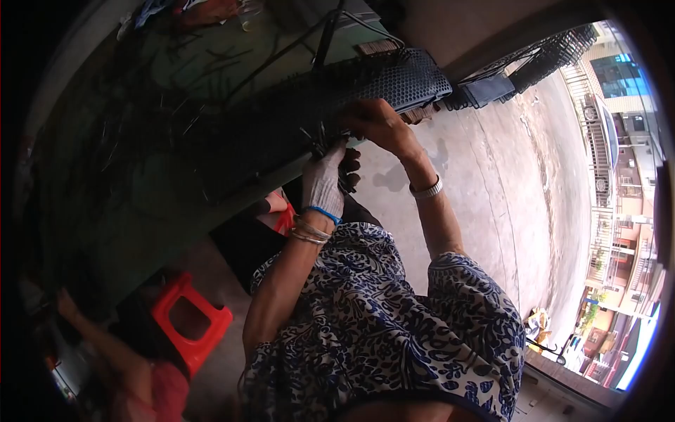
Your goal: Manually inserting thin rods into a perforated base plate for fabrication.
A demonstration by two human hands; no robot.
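Observation:
A long black perforated panel (408,83) lies along the near edge of the dark green table (140,232). My left hand (325,181), in a pale knitted glove, is closed at the panel's near edge. Thin dark strips (318,143) stick up out of its fingers. My bare right hand (382,126) is just right of it, over the panel's edge, with its fingers bent inward. Shadow hides those fingertips, and what they pinch cannot be made out. Some dark lumpy pieces (349,169) show beside the gloved hand.
Thin dark strips (218,60) lie scattered over the table. Black racks or panels (485,91) stand beyond the panel at the right. A red plastic stool (191,320) is at the lower left, near another person's arm (116,355). Concrete floor (485,183) stretches right toward a railing (598,148).

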